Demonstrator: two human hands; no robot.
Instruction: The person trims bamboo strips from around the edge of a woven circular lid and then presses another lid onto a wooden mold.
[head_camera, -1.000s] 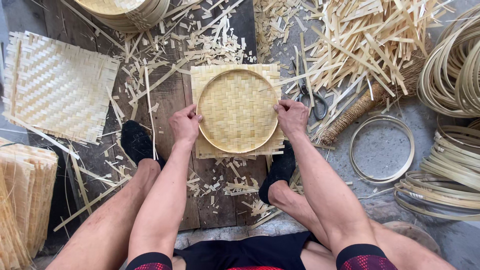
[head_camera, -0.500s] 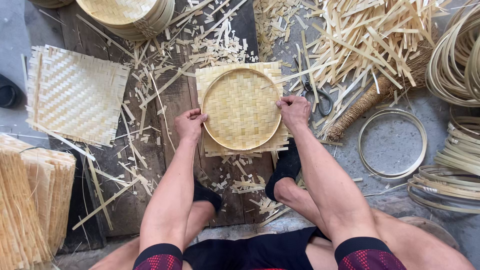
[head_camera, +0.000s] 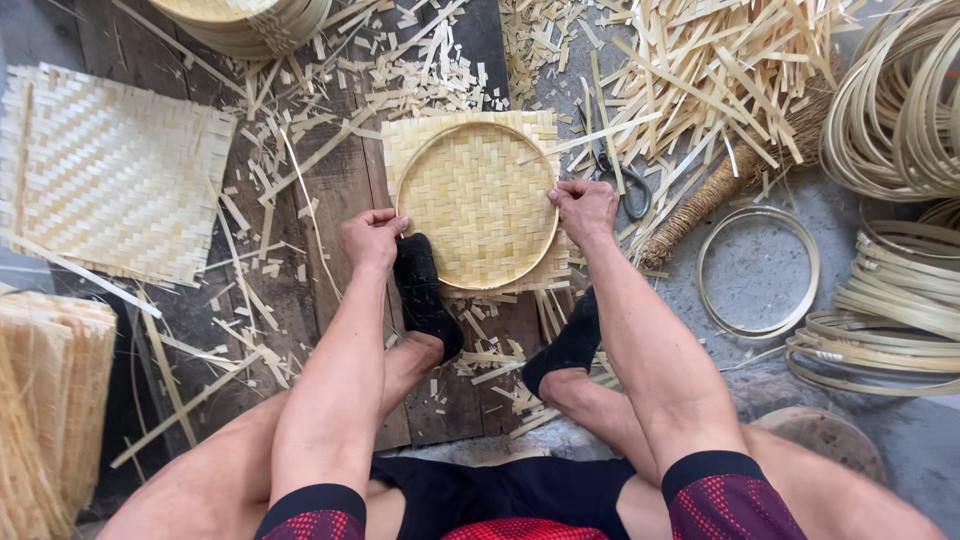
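The round bamboo hoop (head_camera: 478, 130) could slip off-centre on the woven bamboo mat (head_camera: 478, 205) if either grip or the sock-clad foot (head_camera: 425, 290) on its near-left edge eases. The mat lies on the wooden boards (head_camera: 330, 200) between the knees. The left hand (head_camera: 370, 238) and right hand (head_camera: 585, 207) are both curled tight, pinching hoop and mat together at opposite sides.

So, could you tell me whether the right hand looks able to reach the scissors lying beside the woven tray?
Probably yes: the right hand grips the woven tray rim, and the scissors lie just beyond it, only partly under loose bamboo strips.
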